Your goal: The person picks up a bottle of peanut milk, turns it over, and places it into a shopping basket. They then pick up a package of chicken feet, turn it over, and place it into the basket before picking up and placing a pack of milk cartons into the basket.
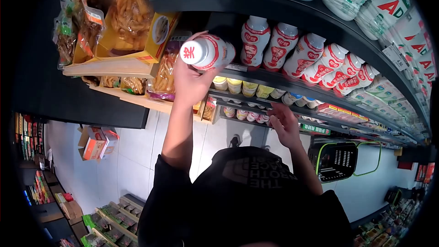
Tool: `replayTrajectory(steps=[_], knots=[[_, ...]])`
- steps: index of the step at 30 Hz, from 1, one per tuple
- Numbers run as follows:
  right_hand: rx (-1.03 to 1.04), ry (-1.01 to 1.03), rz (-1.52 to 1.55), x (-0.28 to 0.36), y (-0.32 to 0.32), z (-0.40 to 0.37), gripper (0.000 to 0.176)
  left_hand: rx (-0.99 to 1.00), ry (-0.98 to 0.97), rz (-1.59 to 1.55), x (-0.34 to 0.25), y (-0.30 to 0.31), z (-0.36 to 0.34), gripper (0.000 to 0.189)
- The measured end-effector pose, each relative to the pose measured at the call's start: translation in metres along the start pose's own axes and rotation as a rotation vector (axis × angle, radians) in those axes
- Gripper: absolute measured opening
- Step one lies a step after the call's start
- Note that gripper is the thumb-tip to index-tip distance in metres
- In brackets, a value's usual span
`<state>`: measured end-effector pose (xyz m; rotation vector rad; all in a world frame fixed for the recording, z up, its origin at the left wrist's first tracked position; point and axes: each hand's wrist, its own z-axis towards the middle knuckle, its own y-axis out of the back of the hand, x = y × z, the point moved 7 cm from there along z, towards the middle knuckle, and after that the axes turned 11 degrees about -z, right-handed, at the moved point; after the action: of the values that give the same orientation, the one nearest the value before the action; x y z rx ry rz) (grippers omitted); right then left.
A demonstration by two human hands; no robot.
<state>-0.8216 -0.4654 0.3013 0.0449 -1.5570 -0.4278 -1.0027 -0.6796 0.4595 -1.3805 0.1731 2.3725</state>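
My left hand (192,80) is wrapped round a white bottle with a red-and-white label (212,52), its white cap with a red character facing the camera. The bottle is at the shelf's left end, left of a row of similar red-and-white bottles (277,48). Whether it touches the shelf cannot be made out. My right hand (284,123) hangs lower right, in front of the lower shelves, holding nothing, its fingers apart and slightly curled.
Snack packets in a yellow box (130,23) stand left of my left hand. A dark shelf edge (292,7) runs above the bottles. On the floor are a black basket with green trim (336,162) and an open carton (93,144).
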Motion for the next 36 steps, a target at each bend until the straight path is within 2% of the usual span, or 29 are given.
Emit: replayTrajectory(steps=[3,5,8,9,16,18,20,22,27,31,35,36], knots=[[-0.094,-0.004,0.019,-0.004,0.008,-0.011,0.037,0.037,-0.008,0.011,0.015,0.002,0.017,0.057],[-0.132,-0.053,0.050,-0.015,0.016,-0.017,0.036,0.016,0.064,-0.083,0.025,0.002,0.027,0.052],[-0.168,-0.073,0.046,-0.024,0.024,-0.025,0.034,0.162,0.102,0.079,0.043,-0.002,0.046,0.053],[-0.176,-0.066,0.034,-0.026,0.026,-0.026,0.033,0.189,0.103,0.016,0.048,-0.006,0.051,0.056],[-0.173,-0.050,0.062,-0.033,0.025,-0.020,0.033,0.290,0.219,-0.034,0.069,-0.015,0.060,0.058],[-0.131,0.004,-0.031,-0.029,0.019,-0.010,0.035,0.301,0.237,-0.070,0.075,-0.016,0.062,0.058],[-0.096,0.042,-0.124,-0.018,0.012,0.001,0.036,0.303,0.268,-0.097,0.078,-0.015,0.059,0.058],[-0.063,0.069,-0.218,0.020,0.001,0.015,0.039,0.324,0.274,-0.089,0.080,-0.017,0.057,0.059],[-0.113,0.321,-0.351,0.098,-0.022,0.050,0.045,0.407,0.317,-0.041,0.100,-0.014,0.048,0.060],[-0.141,0.409,-0.510,0.115,-0.038,0.069,0.047,0.389,0.265,0.082,0.097,-0.010,0.050,0.063],[-0.110,0.346,-0.531,0.113,-0.042,0.070,0.043,0.357,0.174,0.248,0.092,-0.005,0.049,0.066],[-0.115,0.337,-0.523,0.110,-0.041,0.068,0.041,0.307,0.075,0.317,0.097,0.001,0.046,0.066]])
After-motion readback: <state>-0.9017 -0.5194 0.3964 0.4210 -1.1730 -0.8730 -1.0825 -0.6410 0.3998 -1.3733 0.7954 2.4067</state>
